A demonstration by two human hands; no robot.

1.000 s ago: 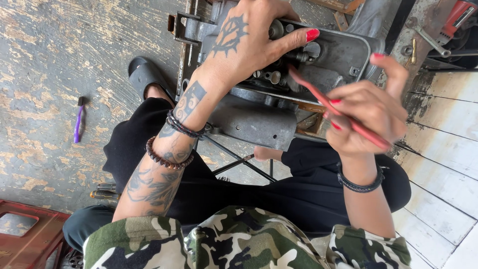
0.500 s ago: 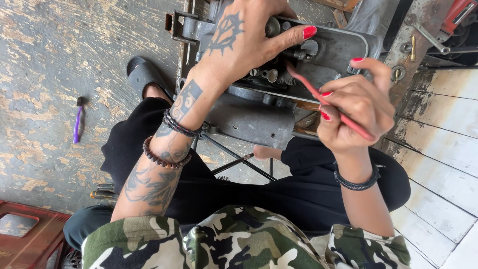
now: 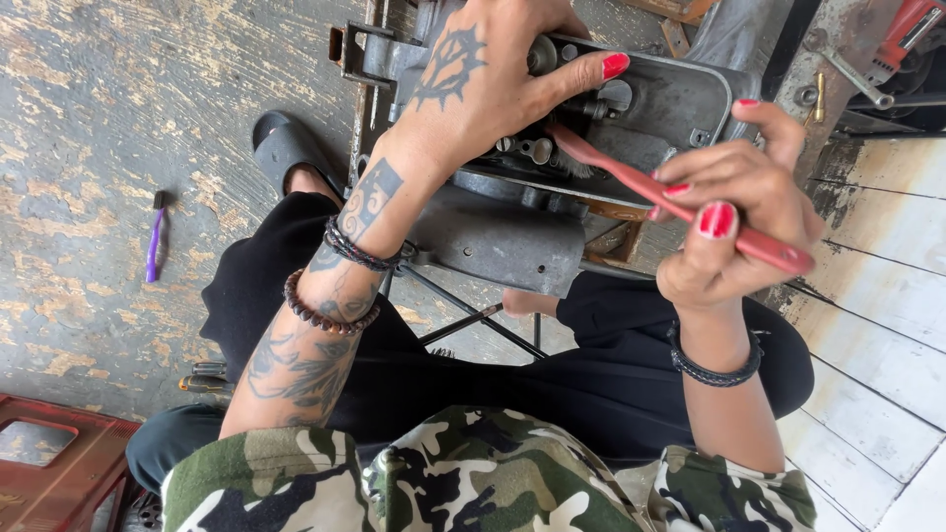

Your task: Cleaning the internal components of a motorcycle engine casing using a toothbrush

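A grey metal engine casing [image 3: 680,103] sits in front of me on a thin metal stand, above my knees. My left hand [image 3: 493,84] lies over its top, fingers curled round the parts inside and gripping them. My right hand [image 3: 734,212] holds a red-handled brush [image 3: 641,182] by the handle. The brush head points left into the casing, just under my left hand's fingers. Both wrists wear dark bracelets.
A purple brush [image 3: 155,236] lies on the worn concrete floor at left. A red plastic crate [image 3: 59,463] stands at bottom left, with a small tool [image 3: 202,379] beside my leg. White boards run along the right, and a red tool [image 3: 902,30] lies at top right.
My right hand has pushed the red brush leftward, further into the casing under my left hand. My left hand keeps its grip on the casing.
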